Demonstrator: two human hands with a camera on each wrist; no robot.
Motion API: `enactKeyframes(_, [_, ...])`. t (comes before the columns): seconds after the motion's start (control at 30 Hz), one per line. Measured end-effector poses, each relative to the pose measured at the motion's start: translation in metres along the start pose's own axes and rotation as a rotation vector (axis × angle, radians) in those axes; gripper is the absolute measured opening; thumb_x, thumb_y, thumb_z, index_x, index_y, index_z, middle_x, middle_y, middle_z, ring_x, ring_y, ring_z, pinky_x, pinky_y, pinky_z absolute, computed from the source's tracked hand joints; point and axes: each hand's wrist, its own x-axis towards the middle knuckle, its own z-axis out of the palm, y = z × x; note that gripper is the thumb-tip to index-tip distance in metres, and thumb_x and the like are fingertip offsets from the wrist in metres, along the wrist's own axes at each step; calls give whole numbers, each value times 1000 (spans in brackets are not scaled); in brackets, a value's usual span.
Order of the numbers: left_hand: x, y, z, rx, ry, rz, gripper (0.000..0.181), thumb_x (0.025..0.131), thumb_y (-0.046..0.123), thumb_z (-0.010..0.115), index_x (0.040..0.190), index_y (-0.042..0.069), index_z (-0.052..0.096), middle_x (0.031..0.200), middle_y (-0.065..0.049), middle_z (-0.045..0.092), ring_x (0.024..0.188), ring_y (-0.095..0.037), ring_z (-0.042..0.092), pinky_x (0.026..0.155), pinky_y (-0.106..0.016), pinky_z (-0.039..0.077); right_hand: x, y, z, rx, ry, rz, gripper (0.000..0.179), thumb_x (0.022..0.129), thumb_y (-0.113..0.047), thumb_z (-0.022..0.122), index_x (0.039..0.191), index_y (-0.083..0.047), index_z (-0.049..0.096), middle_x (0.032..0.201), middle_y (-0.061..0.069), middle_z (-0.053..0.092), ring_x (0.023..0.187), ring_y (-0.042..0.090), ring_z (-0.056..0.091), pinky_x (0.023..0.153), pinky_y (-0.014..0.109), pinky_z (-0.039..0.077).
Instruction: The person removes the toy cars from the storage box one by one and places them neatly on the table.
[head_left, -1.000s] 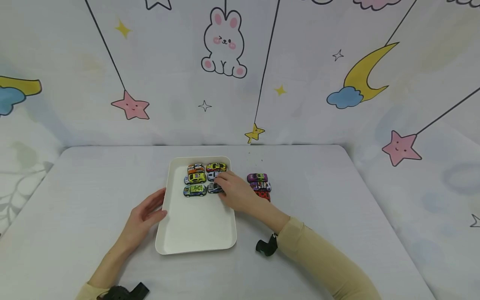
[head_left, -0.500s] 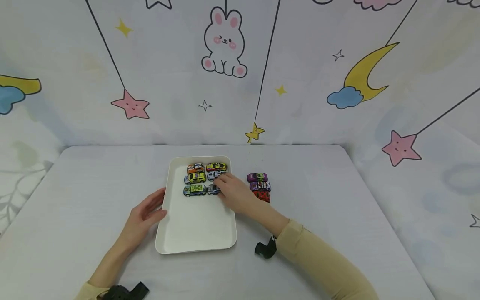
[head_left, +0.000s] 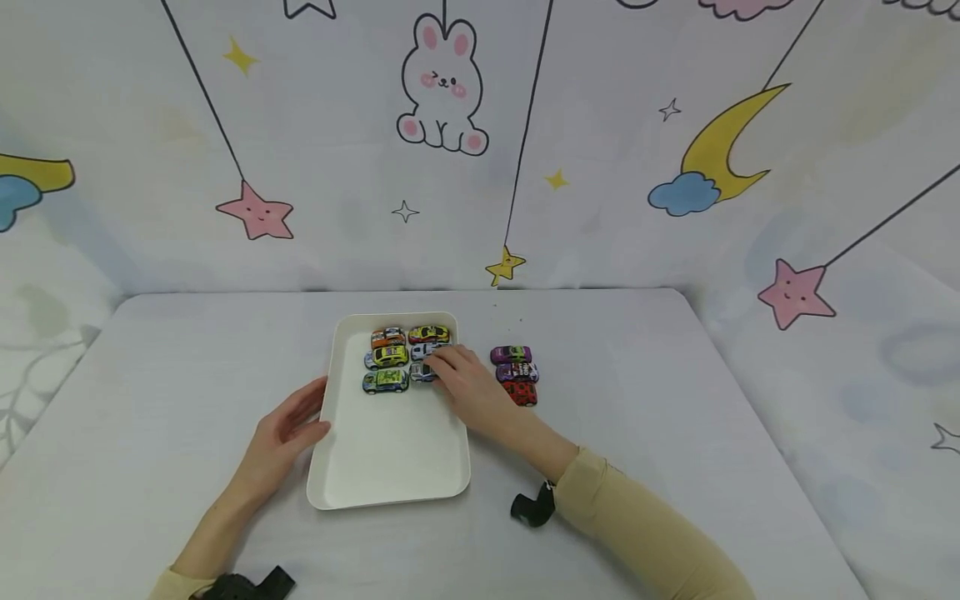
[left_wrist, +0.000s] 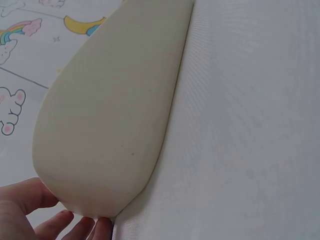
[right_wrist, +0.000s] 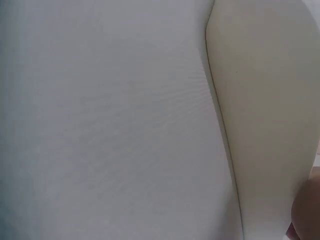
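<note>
In the head view, a white rectangular tray (head_left: 390, 462) holds several small toy cars at its far end. My right hand (head_left: 478, 398) reaches over the right rim and pinches a dark silver toy car (head_left: 421, 372), partly covered by the fingers. Just behind it sits a white toy car (head_left: 423, 352); a green toy car (head_left: 386, 382) lies on its left. My left hand (head_left: 279, 433) rests against the tray's left side, thumb and fingers spread and relaxed. The left wrist view has those fingertips (left_wrist: 102, 226) touching the tray's outer wall (left_wrist: 107, 120).
Right of the tray, a purple toy car (head_left: 511, 355), a purple-and-white one (head_left: 517, 372) and a red one (head_left: 521, 393) stand in a column on the white table (head_left: 637, 400). Yellow (head_left: 386, 357), orange (head_left: 387, 337) and yellow-red (head_left: 429, 334) toy cars fill the tray's far rows.
The dark silver toy car has shifted slightly toward the far end, closer to the white one, with my right fingers on it. My left hand and the tray hold still; the head view drifts a little.
</note>
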Motion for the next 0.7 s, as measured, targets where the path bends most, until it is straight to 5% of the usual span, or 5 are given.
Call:
enactKeyframes(0.47, [0, -2, 1, -4, -9, 4, 57, 98, 3, 61, 150, -4, 38, 150, -34, 39, 128, 6, 49, 97, -9, 48, -12, 5, -1, 184, 285, 7, 29, 93, 0, 68, 122, 0, 66, 121, 12, 63, 111, 24, 59, 94, 32, 56])
enactKeyframes(0.7, [0, 2, 1, -5, -4, 12, 57, 97, 2, 60, 149, -6, 38, 149, -35, 39, 129, 6, 49, 97, -10, 48, -25, 18, -9, 191, 324, 35, 32, 91, 1, 70, 122, -2, 67, 121, 10, 64, 110, 24, 60, 91, 36, 56])
